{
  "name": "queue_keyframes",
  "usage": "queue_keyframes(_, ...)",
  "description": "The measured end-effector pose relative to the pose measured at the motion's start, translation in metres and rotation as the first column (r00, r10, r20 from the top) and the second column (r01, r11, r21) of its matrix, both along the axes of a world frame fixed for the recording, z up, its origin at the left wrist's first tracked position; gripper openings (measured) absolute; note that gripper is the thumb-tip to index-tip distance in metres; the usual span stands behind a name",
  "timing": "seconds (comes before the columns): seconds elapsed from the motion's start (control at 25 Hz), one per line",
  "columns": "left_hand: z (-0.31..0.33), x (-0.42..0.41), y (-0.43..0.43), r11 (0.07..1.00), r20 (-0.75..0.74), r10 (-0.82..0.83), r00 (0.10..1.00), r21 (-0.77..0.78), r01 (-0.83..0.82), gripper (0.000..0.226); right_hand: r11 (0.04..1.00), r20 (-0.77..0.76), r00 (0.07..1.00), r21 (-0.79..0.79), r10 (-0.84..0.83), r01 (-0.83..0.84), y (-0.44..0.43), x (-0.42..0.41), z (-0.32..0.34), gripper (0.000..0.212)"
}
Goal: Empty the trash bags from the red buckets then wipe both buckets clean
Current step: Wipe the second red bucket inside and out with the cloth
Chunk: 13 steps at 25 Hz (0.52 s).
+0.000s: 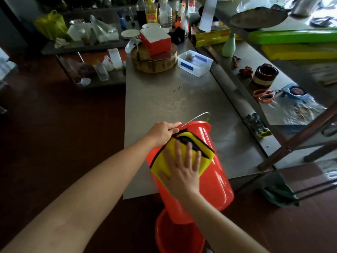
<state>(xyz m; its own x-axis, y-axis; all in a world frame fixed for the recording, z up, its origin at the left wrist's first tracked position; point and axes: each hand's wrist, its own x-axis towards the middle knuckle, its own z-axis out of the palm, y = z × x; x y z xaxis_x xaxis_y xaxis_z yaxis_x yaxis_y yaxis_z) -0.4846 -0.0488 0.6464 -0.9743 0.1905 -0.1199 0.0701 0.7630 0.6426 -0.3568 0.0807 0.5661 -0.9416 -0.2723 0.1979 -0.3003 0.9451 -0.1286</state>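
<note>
Wiping tilted red bucket (215, 176) at bench (164, 99) near edge: right hand (182, 172) fingers spread on yellow cloth (162, 161), left hand (162, 132) gripping rim. No bags showing; second bucket (175, 240) likely waiting.

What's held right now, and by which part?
Left hand grips the red bucket by its rim. Right hand presses yellow cloth flat on its side.

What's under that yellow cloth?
The side of the red bucket. The right hand presses the cloth flat against it, so the patch of bucket beneath is covered and cannot be seen.
</note>
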Motion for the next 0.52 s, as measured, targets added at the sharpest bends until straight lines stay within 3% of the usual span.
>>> queue_keyframes(0.12, -0.002, 0.001, 0.001, 0.999, -0.003, 0.022, 1.0, 0.028, -0.022, 0.038, 0.975, -0.027, 0.991, 0.185, 0.13, -0.123, -0.013, 0.012, -0.012, 0.078)
queue_keyframes(0.24, -0.005, 0.002, -0.001, 0.999, -0.024, 0.025, 0.999, 0.036, -0.024, 0.037, 0.99, -0.033, 0.993, 0.091, 0.113, -0.11, 0.006, 0.007, -0.008, 0.075)
queue_keyframes(0.4, -0.007, 0.003, -0.002, 0.999, -0.018, 0.014, 1.0, 0.037, -0.013, 0.037, 0.971, 0.093, 0.977, -0.127, -0.19, 0.201, 0.058, -0.001, -0.002, 0.08)
queue_keyframes(0.52, -0.01, 0.003, -0.002, 0.999, -0.016, 0.028, 0.999, 0.036, -0.027, 0.037, 0.859, 0.367, 0.871, -0.271, -0.326, 0.435, 0.093, -0.006, 0.001, 0.087)
